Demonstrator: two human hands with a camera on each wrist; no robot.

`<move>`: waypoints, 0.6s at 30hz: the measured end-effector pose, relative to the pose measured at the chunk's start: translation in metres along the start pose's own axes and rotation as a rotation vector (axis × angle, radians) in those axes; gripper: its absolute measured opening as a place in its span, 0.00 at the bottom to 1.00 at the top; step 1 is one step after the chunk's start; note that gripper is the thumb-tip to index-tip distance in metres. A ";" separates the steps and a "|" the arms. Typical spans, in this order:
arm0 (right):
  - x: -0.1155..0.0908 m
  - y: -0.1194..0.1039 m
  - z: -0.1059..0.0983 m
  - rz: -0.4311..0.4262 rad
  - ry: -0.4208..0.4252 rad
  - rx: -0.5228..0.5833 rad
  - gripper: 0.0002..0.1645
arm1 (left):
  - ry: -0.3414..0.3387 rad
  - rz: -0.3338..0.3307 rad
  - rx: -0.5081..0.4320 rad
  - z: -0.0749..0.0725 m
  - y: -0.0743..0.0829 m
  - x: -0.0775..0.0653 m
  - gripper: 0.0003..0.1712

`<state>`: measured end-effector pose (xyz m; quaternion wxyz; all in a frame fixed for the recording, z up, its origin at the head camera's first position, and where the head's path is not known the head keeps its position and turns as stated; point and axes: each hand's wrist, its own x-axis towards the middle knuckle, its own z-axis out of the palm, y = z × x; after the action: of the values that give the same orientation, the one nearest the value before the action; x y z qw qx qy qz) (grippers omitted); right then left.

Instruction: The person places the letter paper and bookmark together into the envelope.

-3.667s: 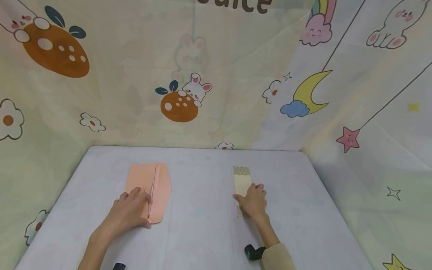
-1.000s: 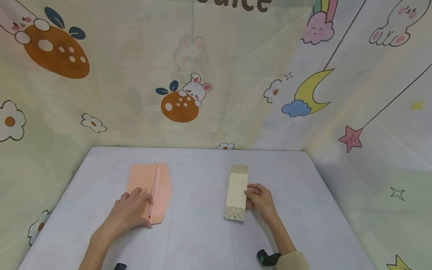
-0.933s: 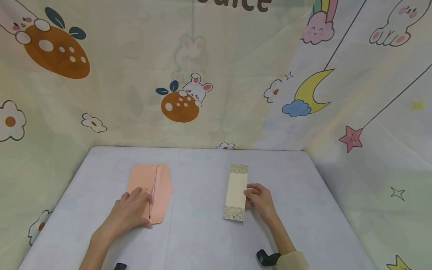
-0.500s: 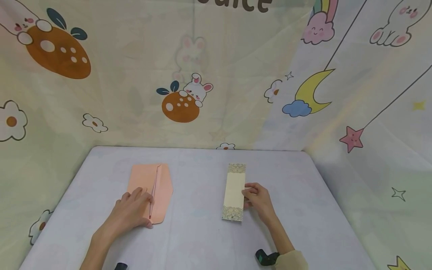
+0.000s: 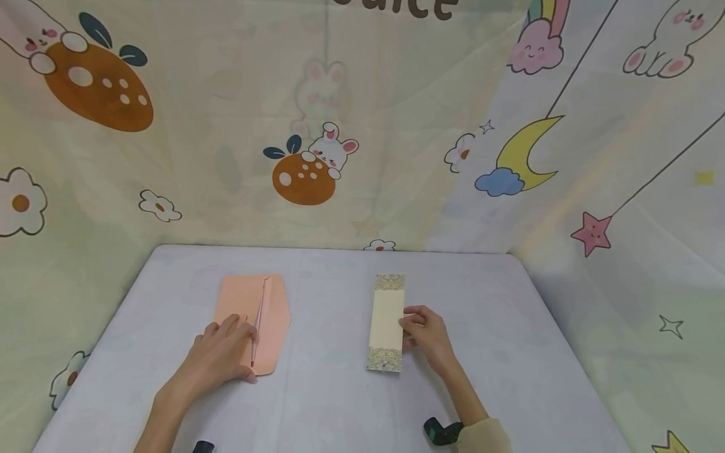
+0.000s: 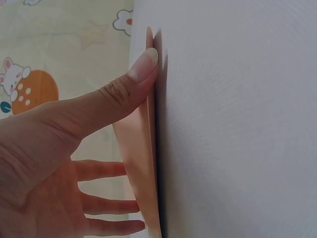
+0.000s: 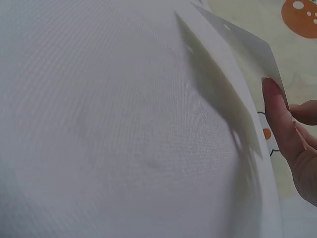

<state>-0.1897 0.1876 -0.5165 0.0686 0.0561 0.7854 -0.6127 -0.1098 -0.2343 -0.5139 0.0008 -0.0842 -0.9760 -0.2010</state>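
Observation:
A peach paper envelope [image 5: 273,327] lies on the left half of the table, its pointed flap facing right and a narrow slit showing along the opening. My left hand [image 5: 218,352] rests on it with fingers spread; in the left wrist view the straight thumb [image 6: 143,67] lies against its near edge. To the right, a cream bookmark [image 5: 387,319] with patterned bands at both ends stands lengthwise. My right hand [image 5: 430,336] pinches its right edge between thumb and fingers. In the right wrist view the bookmark [image 7: 247,44] is raised off the table, casting a shadow.
A white cloth covers the table [image 5: 328,302], which ends at a printed curtain [image 5: 226,126] behind and on both sides. A black device [image 5: 442,432] sits at the right wrist, and part of another [image 5: 202,447] shows near the left forearm.
Earlier the right hand lay over the bookmark on the table; it now pinches the bookmark's edge. Over the last second, hand and bookmark have shifted left. The left hand and envelope stay put.

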 end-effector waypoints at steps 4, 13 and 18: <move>0.000 -0.001 0.003 -0.012 -0.007 -0.013 0.20 | -0.004 -0.004 0.000 0.000 0.000 0.000 0.39; 0.000 -0.003 0.012 -0.007 -0.021 -0.014 0.20 | -0.001 -0.005 0.006 0.002 0.000 0.002 0.39; -0.001 -0.005 0.017 0.000 -0.024 -0.027 0.21 | -0.003 -0.003 0.012 0.001 0.000 0.001 0.39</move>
<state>-0.1886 0.1698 -0.5159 0.0788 0.0477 0.7926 -0.6028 -0.1112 -0.2340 -0.5152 -0.0005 -0.0831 -0.9773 -0.1948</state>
